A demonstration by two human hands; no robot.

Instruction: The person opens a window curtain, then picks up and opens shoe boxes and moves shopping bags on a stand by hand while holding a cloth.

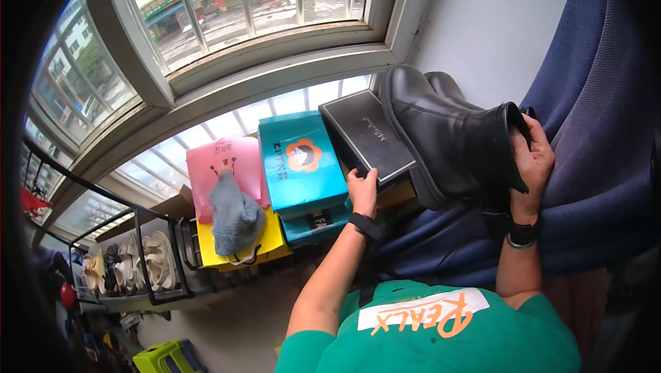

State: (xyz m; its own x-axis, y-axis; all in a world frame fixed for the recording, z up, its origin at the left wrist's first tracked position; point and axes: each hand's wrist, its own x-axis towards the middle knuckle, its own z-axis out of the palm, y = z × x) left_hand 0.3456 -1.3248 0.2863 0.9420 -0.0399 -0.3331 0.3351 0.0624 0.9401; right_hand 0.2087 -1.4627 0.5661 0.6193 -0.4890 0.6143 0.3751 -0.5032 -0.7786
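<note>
A pair of black leather boots [447, 132] is held by the shafts in my right hand [533, 160], its fingers wrapped round the top openings. Beneath and beside the boots lies a dark grey shoebox [368, 132] with light lettering. My left hand [363, 190] grips the near corner of this box, thumb on the lid and the other fingers at its side. Left of it a teal box [303, 163] with an orange flower picture sits on another teal box [317, 225]. The boots hide the right part of the grey box.
A grey-blue fuzzy item [235, 215] lies over a pink bag [227, 160] and a yellow bag [272, 239]. Several light shoes [158, 259] stand on a rack at the left. Barred windows are ahead; a blue curtain [592, 98] hangs at the right.
</note>
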